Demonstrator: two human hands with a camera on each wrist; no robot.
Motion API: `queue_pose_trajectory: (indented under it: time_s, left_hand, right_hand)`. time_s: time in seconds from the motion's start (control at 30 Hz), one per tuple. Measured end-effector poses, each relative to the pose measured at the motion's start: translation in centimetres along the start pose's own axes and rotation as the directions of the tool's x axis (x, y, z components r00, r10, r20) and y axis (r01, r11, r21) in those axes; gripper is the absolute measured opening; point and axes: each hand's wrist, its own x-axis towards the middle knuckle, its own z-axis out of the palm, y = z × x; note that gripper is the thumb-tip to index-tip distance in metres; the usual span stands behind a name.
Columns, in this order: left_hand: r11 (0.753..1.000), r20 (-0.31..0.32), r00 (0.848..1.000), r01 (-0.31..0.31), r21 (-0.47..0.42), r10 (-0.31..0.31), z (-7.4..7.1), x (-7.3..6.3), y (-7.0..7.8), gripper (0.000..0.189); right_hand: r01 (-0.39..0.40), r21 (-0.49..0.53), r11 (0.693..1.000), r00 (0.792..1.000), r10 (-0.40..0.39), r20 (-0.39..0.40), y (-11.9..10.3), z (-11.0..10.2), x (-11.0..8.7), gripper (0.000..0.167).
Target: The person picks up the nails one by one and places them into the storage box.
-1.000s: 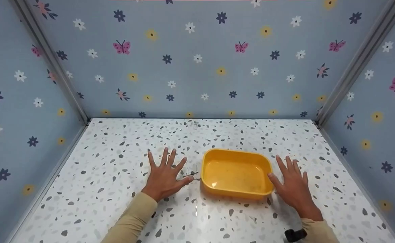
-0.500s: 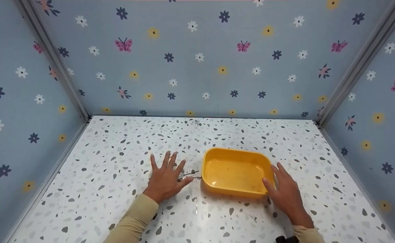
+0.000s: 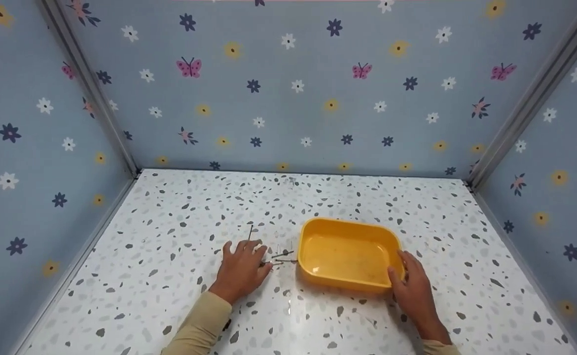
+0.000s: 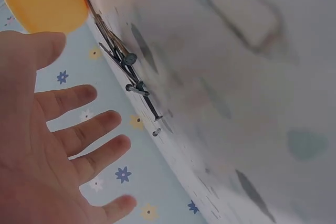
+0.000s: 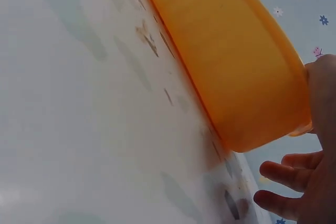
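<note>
While right grip [image 3: 415,292] holds yellow tray [image 3: 345,256], plain-sided, nails [image 4: 130,59] near left grip [image 3: 240,272]

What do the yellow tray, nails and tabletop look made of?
Yellow tray: likely moulded plastic, glossy; smooth rounded corners, bright highlight inside.
Nails: probably steel, dark with a dull sheen; thin straight shafts, flat heads.
Tabletop: smooth, slightly glossy, speckled, soft glare; laminate or stone, can't tell.

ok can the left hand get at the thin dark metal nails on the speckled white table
Likely yes: the left hand is close beside those nails, holding nothing, with no obstacle showing between.
</note>
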Motion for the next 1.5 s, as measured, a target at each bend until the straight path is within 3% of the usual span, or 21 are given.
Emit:
queue_pose_trajectory:
  time_s: [0.13,0.27,0.4,0.57,0.87,1.1,1.27,1.5]
  left_hand:
    - [0.999,-0.009,1.000,0.018,-0.027,-0.018,0.4,-0.5,0.3,0.034]
    - [0.996,0.008,1.000,0.029,-0.082,-0.028,0.6,-0.4,0.6,0.030]
    - [0.994,-0.021,0.999,0.042,-0.105,-0.044,0.4,0.0,0.4,0.027]
    - [0.993,-0.068,0.996,0.041,-0.111,-0.049,0.1,0.6,-0.1,0.023]
    - [0.992,-0.034,0.998,0.049,-0.113,-0.053,0.2,0.1,-0.6,0.020]
    - [0.996,-0.069,0.997,0.020,-0.089,-0.026,0.2,0.0,-0.9,0.019]
    - [0.996,-0.045,0.999,0.024,-0.085,-0.028,0.4,0.0,-0.9,0.017]
    - [0.995,-0.015,0.999,0.040,-0.090,-0.042,0.4,-0.2,-1.2,0.012]
  right_hand:
    - [-0.050,0.075,0.996,0.998,0.047,0.048,0.7,0.3,-0.2,0.058]
    - [-0.107,0.080,0.991,0.991,0.100,0.084,1.2,0.1,-0.4,0.061]
    - [-0.140,0.088,0.986,0.984,0.129,0.120,1.1,0.0,-0.4,0.063]
    - [-0.145,0.096,0.985,0.985,0.133,0.114,1.1,0.0,-0.4,0.065]
    - [-0.133,0.115,0.984,0.988,0.122,0.098,1.4,0.1,-0.5,0.061]
    - [-0.138,0.130,0.982,0.987,0.127,0.095,1.6,0.2,-0.5,0.060]
    - [-0.149,0.131,0.980,0.984,0.135,0.113,1.7,0.0,-0.5,0.060]
    - [-0.082,0.128,0.988,0.991,0.066,0.119,2.0,0.5,-0.7,0.069]
